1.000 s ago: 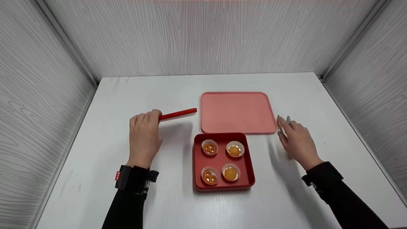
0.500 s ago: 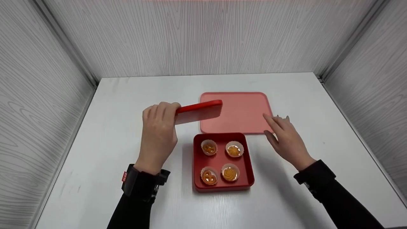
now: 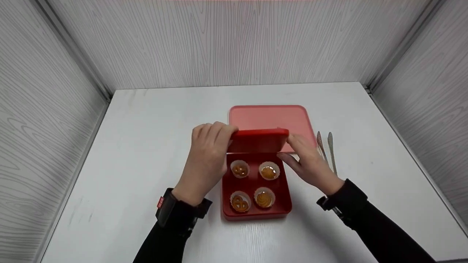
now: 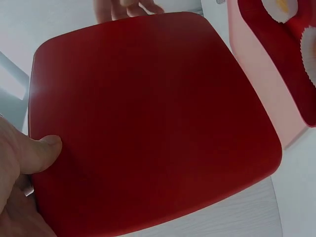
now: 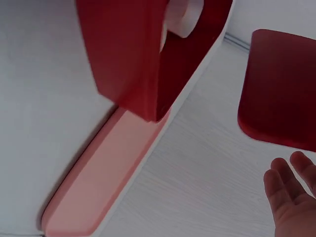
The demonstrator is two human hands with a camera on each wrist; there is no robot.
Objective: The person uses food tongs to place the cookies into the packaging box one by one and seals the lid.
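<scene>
A red box lid (image 3: 257,141) is tilted over the far side of the red square box (image 3: 256,216), its inner face toward me. My left hand (image 3: 206,160) grips the lid's left edge; in the left wrist view its thumb (image 4: 44,152) lies on the flat red face. At the lid's right edge is my right hand (image 3: 310,164), fingers extended; the right wrist view shows its fingers (image 5: 284,185) just off the edge. Inside the box are pretzel-shaped cookies (image 3: 240,204) at left and swirled cookies (image 3: 264,199) at right, each in a white paper cup.
A pink tray (image 3: 268,115) lies behind the box, partly hidden by the lid. Silver tongs (image 3: 331,146) rest on the white table (image 3: 161,109) to the tray's right. Wood-grained panels (image 3: 234,44) enclose the table at the back and sides.
My left hand has carried the lid rightward from the left of the tray to over the box. My right hand has left the tongs and moved left to the lid's right edge.
</scene>
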